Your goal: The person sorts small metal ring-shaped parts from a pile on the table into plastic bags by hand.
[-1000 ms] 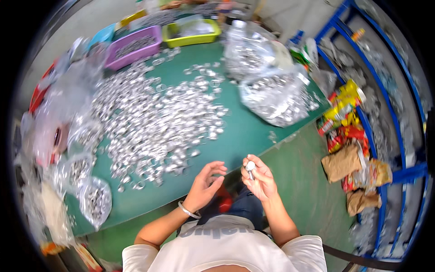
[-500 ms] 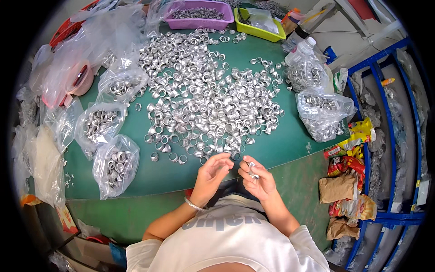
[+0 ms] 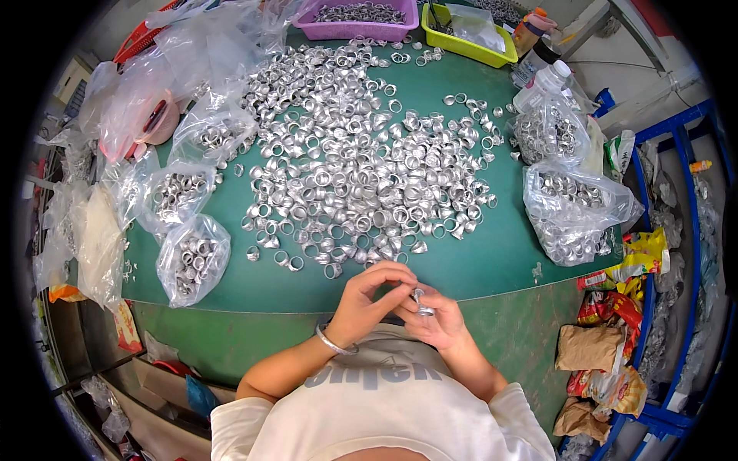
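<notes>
My left hand and my right hand meet close to my chest, just below the near edge of the green table. Between their fingertips they pinch a small silver metal ring; both hands touch it. A bracelet sits on my left wrist. Just beyond my hands a wide heap of several silver rings covers the middle of the table.
Clear plastic bags of rings lie at the left and right. A purple tray and a yellow-green tray stand at the far edge beside plastic bottles. Blue shelving and packets are at right.
The view has swung so the table sits more squarely ahead. My hands have drawn closer together around the ring, staying near my chest.
</notes>
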A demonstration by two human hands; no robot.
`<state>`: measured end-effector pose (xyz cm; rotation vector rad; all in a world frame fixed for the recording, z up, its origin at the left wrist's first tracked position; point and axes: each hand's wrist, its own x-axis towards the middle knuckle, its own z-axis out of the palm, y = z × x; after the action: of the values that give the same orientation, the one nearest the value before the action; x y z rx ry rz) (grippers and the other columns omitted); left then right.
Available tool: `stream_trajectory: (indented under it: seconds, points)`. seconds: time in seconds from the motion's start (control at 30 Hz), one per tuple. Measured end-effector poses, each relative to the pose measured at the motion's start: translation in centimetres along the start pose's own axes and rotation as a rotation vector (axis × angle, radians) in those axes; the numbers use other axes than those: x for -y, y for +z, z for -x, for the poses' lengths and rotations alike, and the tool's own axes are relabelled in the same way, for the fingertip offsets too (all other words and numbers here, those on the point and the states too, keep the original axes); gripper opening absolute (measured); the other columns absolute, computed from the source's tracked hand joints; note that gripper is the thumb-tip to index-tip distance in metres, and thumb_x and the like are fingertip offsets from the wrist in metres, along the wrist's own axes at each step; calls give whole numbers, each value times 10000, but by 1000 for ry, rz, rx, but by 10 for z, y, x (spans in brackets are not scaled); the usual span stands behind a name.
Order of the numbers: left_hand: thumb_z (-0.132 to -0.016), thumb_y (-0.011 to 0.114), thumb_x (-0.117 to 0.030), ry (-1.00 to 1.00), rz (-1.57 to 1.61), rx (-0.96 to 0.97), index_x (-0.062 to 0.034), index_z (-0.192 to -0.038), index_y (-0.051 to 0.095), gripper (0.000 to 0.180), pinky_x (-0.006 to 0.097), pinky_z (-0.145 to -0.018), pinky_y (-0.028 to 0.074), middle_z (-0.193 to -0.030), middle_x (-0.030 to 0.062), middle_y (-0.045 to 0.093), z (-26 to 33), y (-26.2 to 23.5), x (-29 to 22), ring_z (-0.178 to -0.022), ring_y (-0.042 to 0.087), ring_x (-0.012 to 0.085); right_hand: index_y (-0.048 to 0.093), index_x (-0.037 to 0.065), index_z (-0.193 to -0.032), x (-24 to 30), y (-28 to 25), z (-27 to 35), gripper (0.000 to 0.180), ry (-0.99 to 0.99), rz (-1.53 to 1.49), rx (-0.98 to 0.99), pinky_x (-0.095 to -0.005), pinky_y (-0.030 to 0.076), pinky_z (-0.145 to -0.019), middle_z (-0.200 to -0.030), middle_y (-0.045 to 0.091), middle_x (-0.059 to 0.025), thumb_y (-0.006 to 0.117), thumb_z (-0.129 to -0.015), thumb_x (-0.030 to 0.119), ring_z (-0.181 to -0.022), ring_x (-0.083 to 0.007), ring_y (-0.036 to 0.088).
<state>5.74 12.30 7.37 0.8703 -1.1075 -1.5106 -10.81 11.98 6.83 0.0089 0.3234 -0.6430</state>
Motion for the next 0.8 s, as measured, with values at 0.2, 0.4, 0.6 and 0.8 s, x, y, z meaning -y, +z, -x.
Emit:
stream_trajectory:
  seconds: [0.2, 0.4, 0.6, 0.8]
  points:
    - [-731, 646, -47, 264, -1091, -103, -53, -1050, 586, 325, 371, -794, 392, -1036, 84, 537, -7, 14, 19, -936, 515, 274, 618, 8, -882, 51, -27, 43, 132, -374, 715, -426, -255, 370, -441, -710, 526, -56, 609, -845, 135, -564, -146, 500]
    - [-698, 650, -74, 235, -1416, -152, -61, -973, 601, 279, 359, -761, 350, -986, 53, 532, -49, 38, 54, -901, 488, 233, 624, 33, -1014, 83, -26, 12, 308, -1036, 2076, -728, -312, 475, -552, -948, 581, -88, 672, -712, -1, -595, -198, 582]
    - [-807, 528, 5, 314, -903, -223, -16, -980, 614, 194, 283, -620, 407, -850, 76, 590, -52, 33, 54, -758, 560, 207, 611, 21, -982, 104, -46, -1, 229, -1168, 2095, -513, -298, 442, -467, -932, 612, -119, 657, -758, 24, -505, -190, 545]
    - [-896, 488, -41, -484, 399, -92, 31, -1083, 568, 216, 183, -619, 447, -911, 88, 611, -36, 43, 42, -721, 555, 87, 536, 5, -1076, 95, -49, 37, 211, -378, 356, -199, -195, 324, -366, -934, 567, -146, 509, -904, 124, -525, -114, 443]
